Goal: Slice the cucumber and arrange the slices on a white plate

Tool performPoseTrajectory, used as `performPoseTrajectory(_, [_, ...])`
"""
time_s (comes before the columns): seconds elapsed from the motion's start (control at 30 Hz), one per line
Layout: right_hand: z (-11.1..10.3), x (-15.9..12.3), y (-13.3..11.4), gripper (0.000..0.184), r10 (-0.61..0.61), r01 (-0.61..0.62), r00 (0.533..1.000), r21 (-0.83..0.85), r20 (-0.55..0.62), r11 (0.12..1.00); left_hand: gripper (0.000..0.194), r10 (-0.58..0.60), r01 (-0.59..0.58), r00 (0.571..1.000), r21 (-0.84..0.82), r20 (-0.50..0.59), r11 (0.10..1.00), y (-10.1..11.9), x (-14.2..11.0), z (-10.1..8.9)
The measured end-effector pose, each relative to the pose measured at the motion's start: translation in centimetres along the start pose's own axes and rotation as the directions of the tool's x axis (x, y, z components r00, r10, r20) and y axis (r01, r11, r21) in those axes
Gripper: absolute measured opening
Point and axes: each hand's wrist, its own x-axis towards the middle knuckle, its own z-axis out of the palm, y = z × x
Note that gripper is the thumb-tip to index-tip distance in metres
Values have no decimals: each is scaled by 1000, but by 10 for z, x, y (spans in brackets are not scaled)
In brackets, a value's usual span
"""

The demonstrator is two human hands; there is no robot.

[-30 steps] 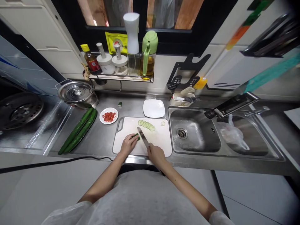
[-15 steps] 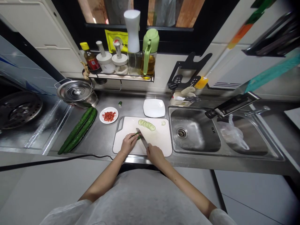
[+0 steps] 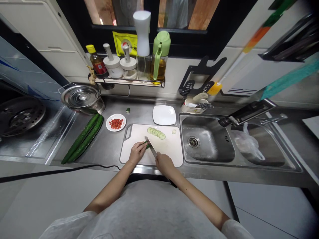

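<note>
On the white cutting board, my left hand is closed on a small piece of cucumber, mostly covered by the fingers and the blade. My right hand grips a knife, its blade slanting up and left against the cucumber piece beside my left fingertips. Farther back on the board lies a row of pale cucumber slices. A small pale piece, perhaps garlic, sits near the board's far right corner.
Left of the board stand a small plate of chopped red pieces and two whole cucumbers. A white square plate lies behind the board. The sink adjoins on the right. A lidded steel pot and a condiment rack are at the back.
The knife blade has shifted slightly left and changed its tilt over the cucumber piece, and my right hand moved a little with it. The row of slices looks the same.
</note>
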Motion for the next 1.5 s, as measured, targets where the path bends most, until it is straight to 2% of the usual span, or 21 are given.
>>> performPoseTrajectory(0.77, [-2, 1, -3, 29, -2, 3, 999, -17, 54, 1000, 24, -1, 1, 1000, -36, 22, 999, -3, 2, 0])
performPoseTrajectory(1.5, [3, 4, 0, 29, -20, 21, 999, -30, 30, 999, 26, -21, 23, 999, -50, 25, 998, -4, 3, -1])
